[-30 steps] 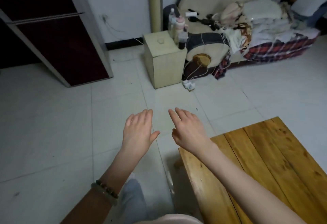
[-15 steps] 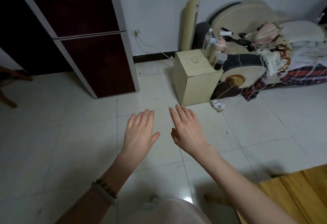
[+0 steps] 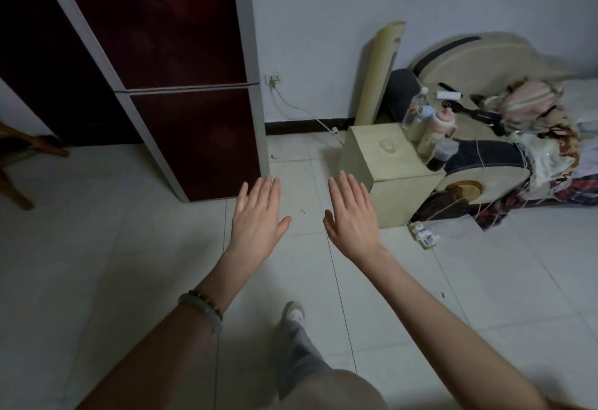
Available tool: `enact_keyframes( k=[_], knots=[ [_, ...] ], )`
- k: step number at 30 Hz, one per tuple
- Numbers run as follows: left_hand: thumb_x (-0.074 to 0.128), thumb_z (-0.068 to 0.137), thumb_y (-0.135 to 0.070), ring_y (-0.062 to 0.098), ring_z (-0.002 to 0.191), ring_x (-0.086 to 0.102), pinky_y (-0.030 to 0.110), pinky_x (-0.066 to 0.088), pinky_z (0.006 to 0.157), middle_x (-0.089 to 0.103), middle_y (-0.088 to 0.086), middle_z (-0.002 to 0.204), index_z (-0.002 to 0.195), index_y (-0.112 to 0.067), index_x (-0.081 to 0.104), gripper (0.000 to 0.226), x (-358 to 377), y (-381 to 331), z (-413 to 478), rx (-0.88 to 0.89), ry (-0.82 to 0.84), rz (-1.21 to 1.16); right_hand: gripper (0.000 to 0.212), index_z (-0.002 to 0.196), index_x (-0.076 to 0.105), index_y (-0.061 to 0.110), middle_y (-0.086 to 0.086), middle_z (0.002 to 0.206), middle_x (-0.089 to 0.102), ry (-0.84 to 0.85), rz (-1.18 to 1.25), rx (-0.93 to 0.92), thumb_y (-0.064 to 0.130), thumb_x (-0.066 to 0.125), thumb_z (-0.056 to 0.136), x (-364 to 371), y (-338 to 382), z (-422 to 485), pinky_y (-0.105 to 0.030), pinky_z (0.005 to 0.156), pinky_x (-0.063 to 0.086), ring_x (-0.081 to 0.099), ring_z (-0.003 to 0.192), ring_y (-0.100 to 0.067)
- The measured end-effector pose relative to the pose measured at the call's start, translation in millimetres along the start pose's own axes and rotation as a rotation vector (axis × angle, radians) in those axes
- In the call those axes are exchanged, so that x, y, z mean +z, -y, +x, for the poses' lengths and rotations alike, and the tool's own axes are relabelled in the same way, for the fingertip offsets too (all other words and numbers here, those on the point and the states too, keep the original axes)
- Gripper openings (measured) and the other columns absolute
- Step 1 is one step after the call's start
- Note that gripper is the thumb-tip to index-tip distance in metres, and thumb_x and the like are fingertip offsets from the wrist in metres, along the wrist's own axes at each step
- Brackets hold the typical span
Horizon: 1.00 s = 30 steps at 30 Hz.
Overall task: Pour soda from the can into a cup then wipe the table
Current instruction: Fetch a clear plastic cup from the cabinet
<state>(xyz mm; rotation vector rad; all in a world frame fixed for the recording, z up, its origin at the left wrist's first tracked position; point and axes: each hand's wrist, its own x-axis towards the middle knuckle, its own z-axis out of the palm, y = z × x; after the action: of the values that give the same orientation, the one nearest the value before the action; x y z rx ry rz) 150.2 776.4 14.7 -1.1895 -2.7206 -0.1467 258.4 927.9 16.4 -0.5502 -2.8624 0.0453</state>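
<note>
Left hand [image 3: 259,218]: empty, palm down, fingers straight and close together, thumb out to side, held in air above white tiled floor [image 3: 97,248]. Bead bracelets [image 3: 202,307] on its wrist. Right hand [image 3: 352,215]: empty, palm down, fingers straight, just beside left hand, not touching it. Can, cup, table: none visible in head view.

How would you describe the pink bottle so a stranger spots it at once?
Find the pale cube cabinet beside the dark red fridge. Bottles crowd its far right corner; the pink bottle stands among them, the only pink one, right of the clear bottle.
</note>
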Motion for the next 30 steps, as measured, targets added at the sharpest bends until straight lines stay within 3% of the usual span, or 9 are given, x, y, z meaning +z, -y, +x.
enact_keyframes(
  k=[10,18,30],
  knots=[
    [0.046,0.093,-0.046,0.023,0.145,0.020,0.041,0.003,0.119,0.024,0.011,0.156,0.149,-0.006,0.016,0.076,23,43,211,0.090,-0.052,0.040,0.062,0.147,0.022,0.005,-0.018,0.154,0.021,-0.060,-0.063,0.080,0.024,0.044,0.092,25,-48,195,-0.041,0.117,0.003,0.016,0.144,-0.031],
    [0.048,0.092,-0.045,0.024,0.145,0.021,0.041,0.002,0.118,0.024,0.012,0.156,0.149,-0.005,0.018,0.075,47,59,344,0.166,-0.068,0.027,0.063,0.145,0.025,0.004,-0.019,0.153,0.025,-0.055,-0.084,0.184,0.023,0.049,0.090,43,-88,297,-0.043,0.117,0.012,0.020,0.142,-0.032],
    [0.054,0.090,-0.042,0.025,0.143,0.024,0.042,0.004,0.118,0.028,0.012,0.154,0.148,-0.005,0.020,0.077,88,54,584,0.486,-0.062,-0.025,0.064,0.146,0.023,0.005,-0.017,0.155,0.018,-0.126,-0.157,0.509,0.022,0.046,0.089,71,-161,462,-0.040,0.117,0.002,0.013,0.144,-0.032]
  ],
)
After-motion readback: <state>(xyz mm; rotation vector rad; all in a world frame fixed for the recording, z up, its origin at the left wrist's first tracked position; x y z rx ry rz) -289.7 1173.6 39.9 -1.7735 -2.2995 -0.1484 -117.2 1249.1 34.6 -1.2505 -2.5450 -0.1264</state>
